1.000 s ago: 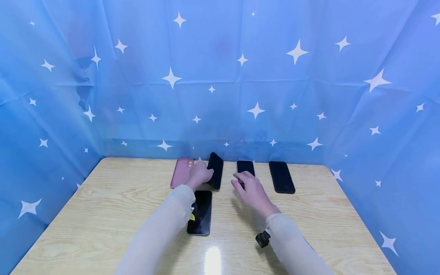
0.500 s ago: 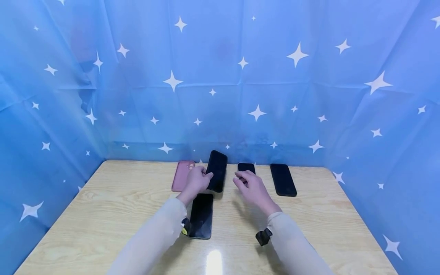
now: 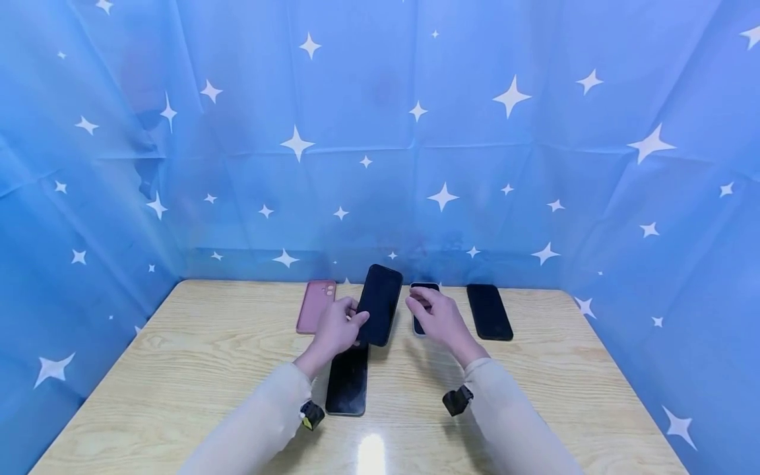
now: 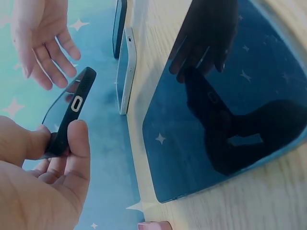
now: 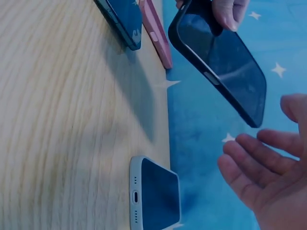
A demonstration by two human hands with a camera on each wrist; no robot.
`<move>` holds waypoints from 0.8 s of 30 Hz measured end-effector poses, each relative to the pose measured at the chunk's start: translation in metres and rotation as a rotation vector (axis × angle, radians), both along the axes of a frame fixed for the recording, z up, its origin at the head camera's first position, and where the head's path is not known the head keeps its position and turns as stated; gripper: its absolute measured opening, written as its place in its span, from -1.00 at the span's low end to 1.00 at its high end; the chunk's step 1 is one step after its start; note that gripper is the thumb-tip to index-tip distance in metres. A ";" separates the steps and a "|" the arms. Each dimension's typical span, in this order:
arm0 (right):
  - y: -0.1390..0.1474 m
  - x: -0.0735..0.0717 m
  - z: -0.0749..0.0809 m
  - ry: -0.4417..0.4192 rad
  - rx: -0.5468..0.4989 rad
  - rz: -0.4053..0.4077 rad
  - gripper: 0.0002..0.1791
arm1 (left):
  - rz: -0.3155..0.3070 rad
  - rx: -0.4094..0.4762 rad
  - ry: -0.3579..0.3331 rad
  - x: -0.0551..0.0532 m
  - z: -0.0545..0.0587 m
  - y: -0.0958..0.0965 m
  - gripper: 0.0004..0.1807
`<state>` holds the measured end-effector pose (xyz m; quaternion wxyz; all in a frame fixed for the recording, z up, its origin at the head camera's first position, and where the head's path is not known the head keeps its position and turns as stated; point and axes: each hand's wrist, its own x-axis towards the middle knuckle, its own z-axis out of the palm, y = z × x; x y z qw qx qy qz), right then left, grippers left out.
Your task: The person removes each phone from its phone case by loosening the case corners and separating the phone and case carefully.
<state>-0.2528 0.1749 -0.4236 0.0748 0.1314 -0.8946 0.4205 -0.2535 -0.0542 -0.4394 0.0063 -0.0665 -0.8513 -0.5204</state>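
My left hand (image 3: 335,328) grips a black phone (image 3: 382,302) by its lower left edge, thumb across the screen side. The phone is raised and tilted, its dark screen toward the head camera; in the left wrist view its charging port shows at the near end. To the right, my right hand (image 3: 442,322) holds nothing, its fingers loosely bent. In the right wrist view its fingertips (image 5: 229,146) lie just off the held phone's far end. Partly hidden behind that hand is a white-edged phone (image 5: 158,196) on the table. Another dark phone (image 3: 346,388) lies below the left hand.
A pink phone case (image 3: 313,309) with camera holes lies at the back, left of the held phone. Farther right rests a black phone (image 3: 489,312). A blue curtain (image 3: 380,165) with white stars rises behind the wooden table (image 3: 196,369) and along its sides.
The left hand has lifted the black phone off the back of the table, turned its screen up and carried it rightward and nearer. The right hand has moved slightly right.
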 end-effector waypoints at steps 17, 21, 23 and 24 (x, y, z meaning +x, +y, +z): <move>-0.006 -0.015 0.007 -0.089 -0.146 -0.043 -0.58 | -0.103 0.118 0.037 0.020 0.001 0.006 -0.92; -0.007 -0.018 0.007 -0.085 -0.235 -0.052 -0.65 | -0.123 0.124 0.037 0.022 -0.001 0.009 -0.92; -0.008 -0.019 0.008 -0.068 -0.261 -0.063 -0.67 | -0.133 0.121 0.037 0.023 -0.002 0.010 -0.92; -0.008 -0.019 0.008 -0.061 -0.273 -0.070 -0.68 | -0.140 0.122 0.038 0.024 -0.003 0.010 -0.91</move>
